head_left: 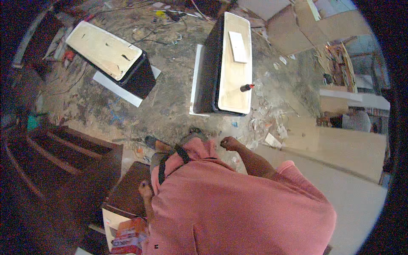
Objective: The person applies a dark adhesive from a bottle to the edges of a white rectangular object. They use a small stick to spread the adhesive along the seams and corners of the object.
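My right hand (pixel 230 143) hangs out to the right of my body with its fingers curled into a fist. Nothing shows in it. On the other side, my left hand (pixel 145 189) hangs low beside my hip, fingers curled in and no object visible in them. It is close to a dark brown panel (pixel 129 187). In front of me stands a long black box-like piece (pixel 208 72) with a pale top. On that top lie a small white board (pixel 237 47) and a dark bottle (pixel 245 88) with a red tip, both apart from my hands.
A second black piece with a pale top (pixel 104 49) stands far left on a white board (pixel 117 88). Dark wooden furniture (pixel 63 170) fills the left. Large pale panels (pixel 335 148) lie at the right. Cables (pixel 159 40) and scraps litter the floor. A red package (pixel 129 238) sits lower left.
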